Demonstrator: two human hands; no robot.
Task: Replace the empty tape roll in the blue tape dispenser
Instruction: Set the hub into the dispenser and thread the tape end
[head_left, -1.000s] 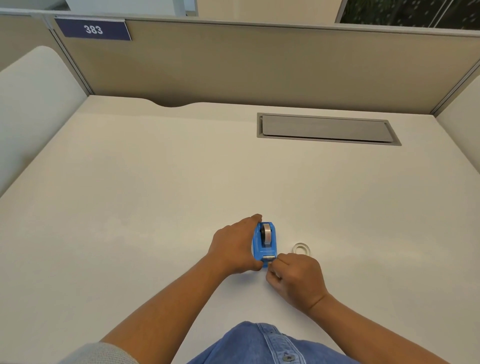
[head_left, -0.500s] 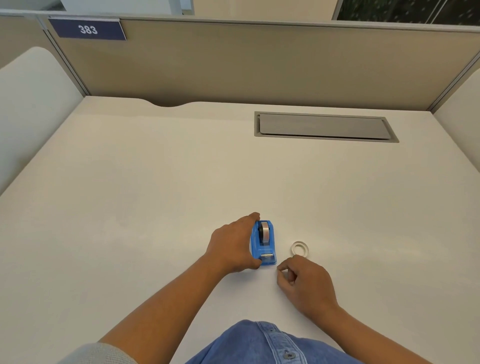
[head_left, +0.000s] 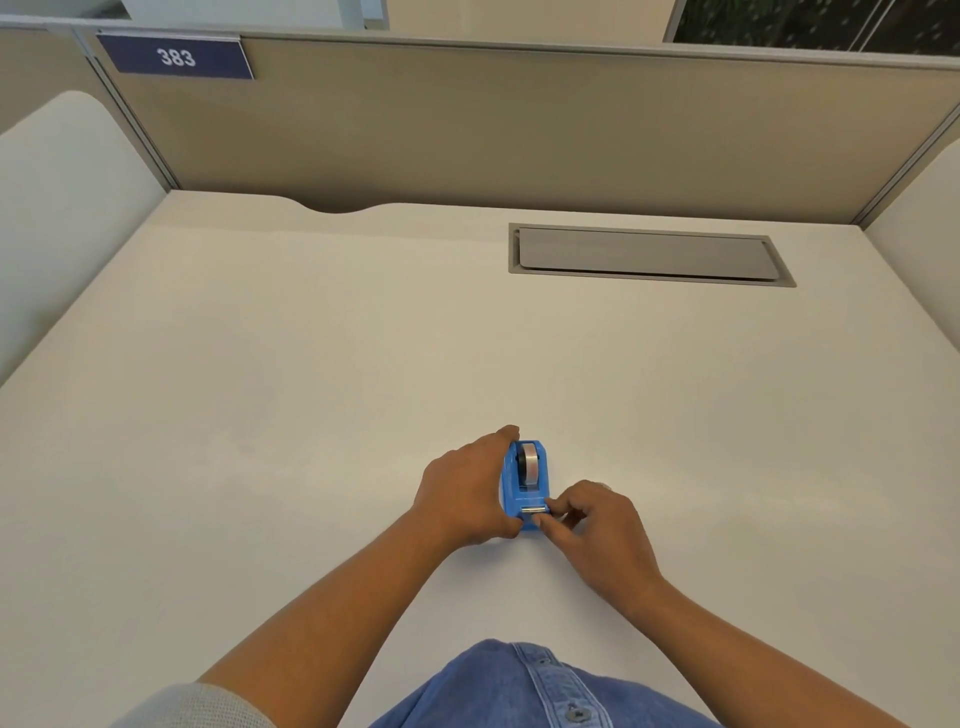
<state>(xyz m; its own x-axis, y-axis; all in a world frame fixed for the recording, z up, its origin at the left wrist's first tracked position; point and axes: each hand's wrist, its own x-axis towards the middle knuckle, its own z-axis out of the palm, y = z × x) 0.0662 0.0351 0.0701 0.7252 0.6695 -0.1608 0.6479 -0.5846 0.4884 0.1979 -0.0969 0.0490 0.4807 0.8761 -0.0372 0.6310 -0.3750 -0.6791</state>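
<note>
The blue tape dispenser (head_left: 529, 499) stands on the white desk (head_left: 311, 389), its metal cutter end towards me. A grey tape roll (head_left: 530, 462) sits upright in its slot. My left hand (head_left: 465, 493) grips the dispenser from the left, fingers along its side and far end. My right hand (head_left: 597, 530) is at the cutter end, thumb and forefinger pinched against the front right corner. Whether they hold a tape end is too small to tell. The white empty ring seen earlier is hidden behind my right hand.
A grey cable hatch (head_left: 649, 254) is set into the desk at the back right. Beige partition walls (head_left: 519, 130) close off the back and both sides, and a plate numbered 383 (head_left: 176, 56) hangs at the top left.
My right hand, which had drawn back from the dispenser, has returned to the cutter end and now covers the white ring. My left hand has kept its grip.
</note>
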